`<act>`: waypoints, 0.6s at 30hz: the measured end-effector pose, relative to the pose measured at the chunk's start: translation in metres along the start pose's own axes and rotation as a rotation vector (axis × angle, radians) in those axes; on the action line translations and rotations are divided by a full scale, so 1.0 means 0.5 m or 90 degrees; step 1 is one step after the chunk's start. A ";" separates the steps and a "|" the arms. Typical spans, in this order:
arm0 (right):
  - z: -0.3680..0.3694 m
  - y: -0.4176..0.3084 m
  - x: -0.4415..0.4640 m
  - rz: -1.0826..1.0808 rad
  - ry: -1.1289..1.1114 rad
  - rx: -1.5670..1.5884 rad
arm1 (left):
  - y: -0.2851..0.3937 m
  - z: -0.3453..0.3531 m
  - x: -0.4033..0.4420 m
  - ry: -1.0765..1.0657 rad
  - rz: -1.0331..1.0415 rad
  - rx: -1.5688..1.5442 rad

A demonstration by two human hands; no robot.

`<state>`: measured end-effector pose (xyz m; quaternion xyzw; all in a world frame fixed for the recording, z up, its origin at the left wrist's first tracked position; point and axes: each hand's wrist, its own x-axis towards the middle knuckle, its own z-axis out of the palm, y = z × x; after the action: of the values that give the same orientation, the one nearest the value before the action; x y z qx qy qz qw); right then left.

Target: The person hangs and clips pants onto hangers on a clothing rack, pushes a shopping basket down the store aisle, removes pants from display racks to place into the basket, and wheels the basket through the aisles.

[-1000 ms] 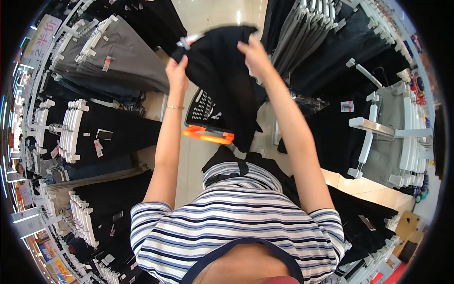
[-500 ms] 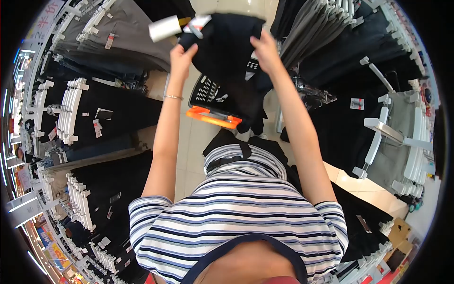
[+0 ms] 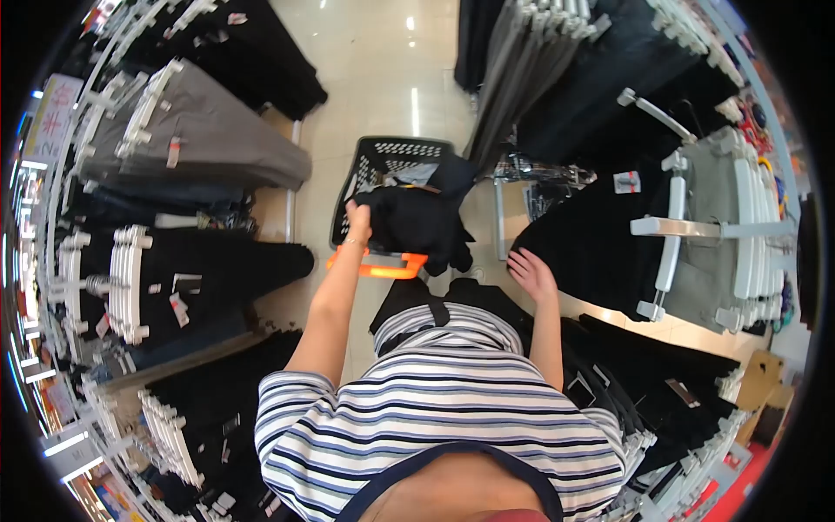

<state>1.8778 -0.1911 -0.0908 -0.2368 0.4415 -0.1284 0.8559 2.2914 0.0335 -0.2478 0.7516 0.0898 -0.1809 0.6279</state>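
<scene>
Black clothing [image 3: 416, 217] lies bunched in and over a dark shopping basket [image 3: 402, 145], which has an orange handle [image 3: 396, 265] on the side near my body. My left hand [image 3: 358, 219] is closed on the black clothing at the basket's left side, with the thumb showing. Apart from the basket, to its right, my right hand [image 3: 531, 273] has its fingers spread and holds nothing. Its fingertips are beside the lower edge of black trousers [image 3: 578, 248] on the right rack; whether they touch is hard to tell.
Grey trousers [image 3: 213, 130] and black trousers [image 3: 209, 265] hang on white hangers at the left. More grey trousers [image 3: 522, 74] hang at the upper right. A metal rack arm [image 3: 687, 228] juts out at the right. The tiled aisle [image 3: 383, 78] runs ahead, beyond the basket.
The black clothing has gone down from both raised hands into the basket. My right hand has let go, opened and moved back toward my body at the right. My left hand has come lower.
</scene>
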 end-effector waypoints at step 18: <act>0.032 -0.144 -0.268 -0.814 0.604 -0.099 | 0.157 0.360 -0.341 -0.730 -0.143 0.223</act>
<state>1.8128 -0.1905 0.0475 -0.4231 0.5451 -0.6499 0.3184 2.1345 -0.1417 -0.1368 0.6125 -0.2150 -0.6342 0.4200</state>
